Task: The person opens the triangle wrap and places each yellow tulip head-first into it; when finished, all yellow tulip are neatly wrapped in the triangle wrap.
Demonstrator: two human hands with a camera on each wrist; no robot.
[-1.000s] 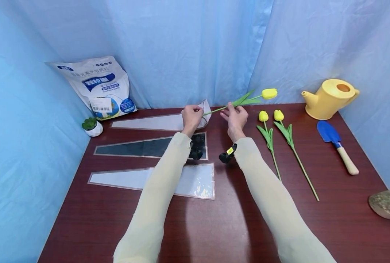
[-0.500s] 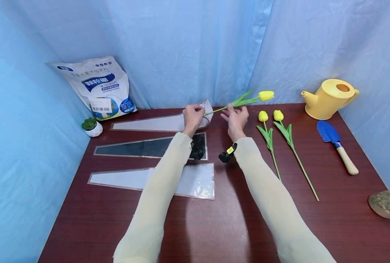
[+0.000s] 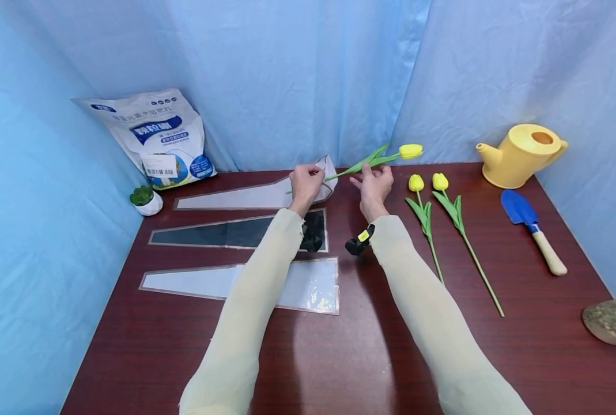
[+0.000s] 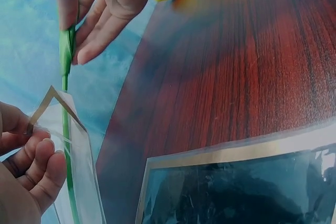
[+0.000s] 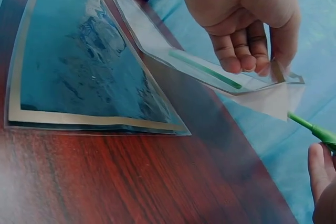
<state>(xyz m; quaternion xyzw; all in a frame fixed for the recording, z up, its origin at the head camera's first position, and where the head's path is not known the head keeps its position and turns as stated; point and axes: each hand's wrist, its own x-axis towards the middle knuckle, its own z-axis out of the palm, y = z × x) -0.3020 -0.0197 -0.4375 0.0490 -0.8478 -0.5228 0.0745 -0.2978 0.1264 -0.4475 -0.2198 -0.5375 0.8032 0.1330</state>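
In the head view, my left hand (image 3: 306, 185) pinches the open mouth of a white tapered flower sleeve (image 3: 235, 196) lying at the back of the table. My right hand (image 3: 376, 185) holds a yellow tulip (image 3: 410, 151) by its green leaves and stem, with the bloom pointing right. The stem runs leftward into the sleeve; its green length (image 5: 205, 69) shows through the clear film in the right wrist view. In the left wrist view, a gold-edged corner of the sleeve (image 4: 84, 166) stands up by my left fingertips (image 4: 44, 145), around the stem.
Dark (image 3: 209, 231) and white (image 3: 183, 281) sleeves lie in front. Two yellow tulips (image 3: 416, 183) rest to the right, beside a blue trowel (image 3: 519, 207) and yellow watering can (image 3: 520, 155). A fertilizer bag (image 3: 157, 138) and potted succulent (image 3: 146, 200) stand left; a bag of dried material (image 3: 611, 321) lies right.
The tulip has slid left, its stem going deeper into the sleeve and its bloom nearer my right hand. Both hands have stayed almost in place.
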